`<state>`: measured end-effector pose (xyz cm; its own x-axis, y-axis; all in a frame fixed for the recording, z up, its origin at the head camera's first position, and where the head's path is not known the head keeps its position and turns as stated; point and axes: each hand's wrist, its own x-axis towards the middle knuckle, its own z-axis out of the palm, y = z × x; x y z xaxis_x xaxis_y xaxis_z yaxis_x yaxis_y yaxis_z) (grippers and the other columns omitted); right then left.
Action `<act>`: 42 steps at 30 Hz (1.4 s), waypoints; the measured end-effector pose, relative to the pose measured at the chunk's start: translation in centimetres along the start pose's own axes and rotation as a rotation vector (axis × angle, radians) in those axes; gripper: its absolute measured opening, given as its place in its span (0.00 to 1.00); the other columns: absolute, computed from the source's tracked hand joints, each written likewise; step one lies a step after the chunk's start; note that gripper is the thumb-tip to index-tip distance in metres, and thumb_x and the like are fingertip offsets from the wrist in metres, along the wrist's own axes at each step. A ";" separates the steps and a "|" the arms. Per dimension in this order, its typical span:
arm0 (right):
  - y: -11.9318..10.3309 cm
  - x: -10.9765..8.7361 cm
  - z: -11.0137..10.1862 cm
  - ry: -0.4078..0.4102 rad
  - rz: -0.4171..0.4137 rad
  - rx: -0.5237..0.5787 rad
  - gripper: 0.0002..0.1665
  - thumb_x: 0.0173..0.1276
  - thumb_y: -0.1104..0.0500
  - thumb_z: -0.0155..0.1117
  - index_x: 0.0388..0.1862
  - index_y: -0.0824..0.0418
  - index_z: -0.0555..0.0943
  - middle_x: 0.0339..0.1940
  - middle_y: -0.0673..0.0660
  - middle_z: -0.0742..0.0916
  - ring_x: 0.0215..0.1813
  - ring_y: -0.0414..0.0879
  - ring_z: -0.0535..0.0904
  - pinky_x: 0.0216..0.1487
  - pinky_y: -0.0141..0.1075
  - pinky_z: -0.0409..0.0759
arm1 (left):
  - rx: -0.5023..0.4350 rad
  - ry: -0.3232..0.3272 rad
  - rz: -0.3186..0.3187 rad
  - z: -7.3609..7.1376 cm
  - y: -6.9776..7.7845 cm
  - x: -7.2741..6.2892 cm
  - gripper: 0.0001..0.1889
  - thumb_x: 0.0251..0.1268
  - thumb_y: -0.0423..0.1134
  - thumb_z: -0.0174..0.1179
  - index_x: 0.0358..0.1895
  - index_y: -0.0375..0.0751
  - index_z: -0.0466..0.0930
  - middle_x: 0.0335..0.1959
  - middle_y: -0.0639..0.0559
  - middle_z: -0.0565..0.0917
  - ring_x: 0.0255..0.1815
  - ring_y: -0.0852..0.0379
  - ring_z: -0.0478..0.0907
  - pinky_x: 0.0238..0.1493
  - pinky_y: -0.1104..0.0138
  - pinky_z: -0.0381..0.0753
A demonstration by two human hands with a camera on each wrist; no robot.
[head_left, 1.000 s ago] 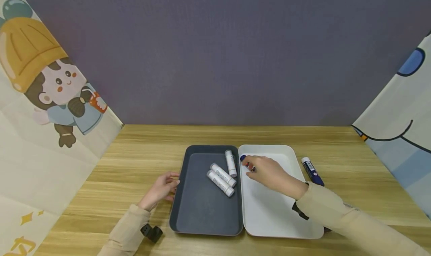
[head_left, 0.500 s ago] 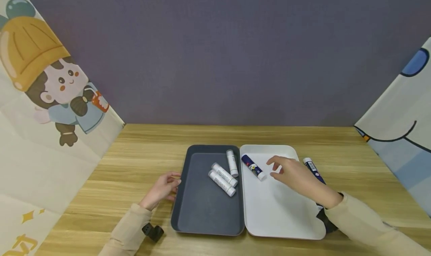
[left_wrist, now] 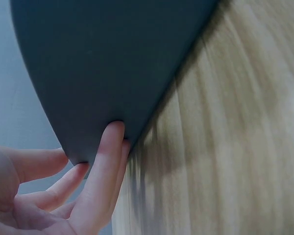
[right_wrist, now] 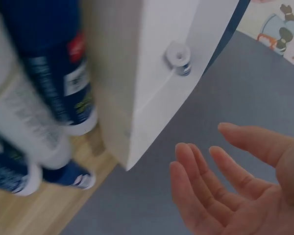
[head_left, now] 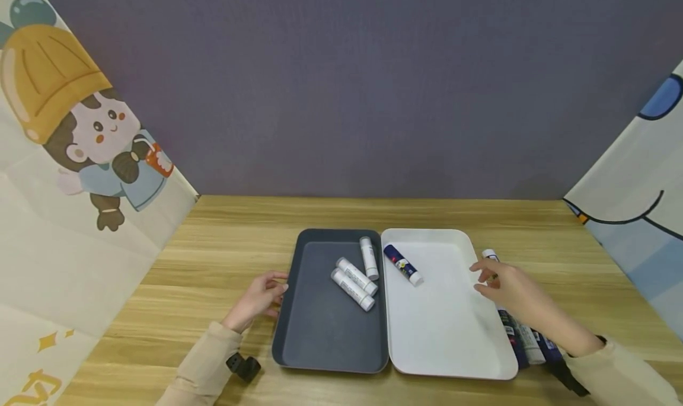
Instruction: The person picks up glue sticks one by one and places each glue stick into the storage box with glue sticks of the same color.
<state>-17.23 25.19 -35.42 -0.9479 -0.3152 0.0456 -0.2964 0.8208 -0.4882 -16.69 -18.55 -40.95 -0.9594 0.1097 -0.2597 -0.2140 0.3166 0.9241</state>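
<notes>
My left hand point(head_left: 257, 300) is at the left side of the dark grey tray point(head_left: 328, 341); in the left wrist view its fairly straight fingertips touch the tray's outer wall point(left_wrist: 103, 73). Three white glue sticks point(head_left: 352, 288) lie in that tray. In the white tray point(head_left: 448, 335) beside it, one blue glue stick point(head_left: 401, 264) with a white end lies slanted at the far left corner. Over the white tray's right edge hovers my right hand point(head_left: 514, 290), fingers loosely bent and holding nothing. Below its forearm, several blue and white glue sticks point(right_wrist: 34, 112) lie by the tray, partly hidden.
The trays stand side by side on a wood-grain table point(head_left: 229, 240). A grey panel point(head_left: 341, 98) rises behind it. Printed cloths with cartoon figures point(head_left: 107, 133) hang at both sides.
My right hand has let go of the blue glue stick in the white tray and moved right, out to that tray's right edge. The left hand has stayed at the grey tray.
</notes>
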 end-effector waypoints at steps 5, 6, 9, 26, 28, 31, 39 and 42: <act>1.9 -1.1 -0.3 -0.007 0.065 -0.001 0.20 0.57 0.64 0.60 0.48 0.70 0.73 0.31 0.55 0.80 0.28 0.45 0.74 0.20 0.32 0.69 | 0.004 0.002 0.005 0.0 0.0 0.0 0.18 0.66 0.31 0.45 0.56 0.27 0.62 0.40 0.35 0.74 0.26 0.53 0.75 0.24 0.61 0.79; 2.3 -1.3 -0.3 -0.004 0.068 -0.005 0.20 0.57 0.64 0.60 0.48 0.70 0.73 0.31 0.56 0.80 0.29 0.46 0.75 0.20 0.33 0.69 | 0.005 0.003 0.005 -0.1 0.0 0.0 0.18 0.65 0.31 0.45 0.56 0.27 0.63 0.40 0.35 0.74 0.26 0.53 0.75 0.24 0.61 0.79; 3.4 -1.9 -0.4 0.005 0.086 -0.010 0.20 0.56 0.65 0.60 0.47 0.71 0.72 0.31 0.57 0.80 0.30 0.50 0.77 0.21 0.35 0.71 | 0.010 0.009 0.006 0.0 0.0 0.0 0.18 0.65 0.31 0.45 0.56 0.27 0.63 0.41 0.34 0.74 0.27 0.53 0.75 0.24 0.60 0.79; 7.6 -4.5 -0.2 0.051 0.187 -0.056 0.22 0.53 0.66 0.62 0.47 0.74 0.72 0.30 0.64 0.81 0.28 0.55 0.78 0.25 0.45 0.75 | 0.000 0.004 0.007 0.1 0.1 -0.1 0.18 0.66 0.32 0.46 0.57 0.28 0.63 0.38 0.37 0.74 0.26 0.54 0.75 0.23 0.61 0.78; 7.9 -4.6 -0.2 0.042 0.189 -0.063 0.22 0.52 0.66 0.61 0.47 0.75 0.71 0.29 0.63 0.81 0.29 0.56 0.78 0.25 0.45 0.75 | -0.002 0.004 0.007 0.2 0.1 -0.1 0.18 0.66 0.32 0.46 0.57 0.28 0.63 0.38 0.36 0.74 0.26 0.54 0.74 0.23 0.61 0.78; 8.3 -4.7 -0.1 0.017 0.191 -0.072 0.22 0.53 0.66 0.61 0.46 0.76 0.71 0.29 0.64 0.81 0.29 0.56 0.77 0.25 0.45 0.75 | -0.003 0.005 0.009 0.1 0.1 -0.1 0.18 0.66 0.32 0.46 0.57 0.28 0.63 0.38 0.36 0.74 0.25 0.53 0.74 0.22 0.61 0.78; 8.9 -4.9 0.2 -0.092 0.258 -0.071 0.28 0.54 0.60 0.62 0.50 0.76 0.68 0.32 0.68 0.80 0.32 0.57 0.78 0.26 0.45 0.75 | -0.004 0.008 0.011 0.1 0.0 -0.2 0.18 0.66 0.32 0.46 0.57 0.28 0.63 0.39 0.36 0.74 0.25 0.53 0.74 0.22 0.61 0.78; 9.3 -4.8 0.5 -0.124 0.287 -0.077 0.31 0.55 0.57 0.63 0.50 0.77 0.67 0.33 0.69 0.80 0.32 0.57 0.78 0.26 0.45 0.75 | -0.001 0.009 0.008 0.1 0.0 -0.2 0.18 0.66 0.32 0.46 0.57 0.28 0.63 0.39 0.36 0.74 0.25 0.54 0.74 0.22 0.61 0.78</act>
<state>-15.39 34.06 -40.60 -0.9740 -0.1178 -0.1935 -0.0318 0.9168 -0.3981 -16.52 -18.42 -40.92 -0.9627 0.1041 -0.2498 -0.2063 0.3151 0.9264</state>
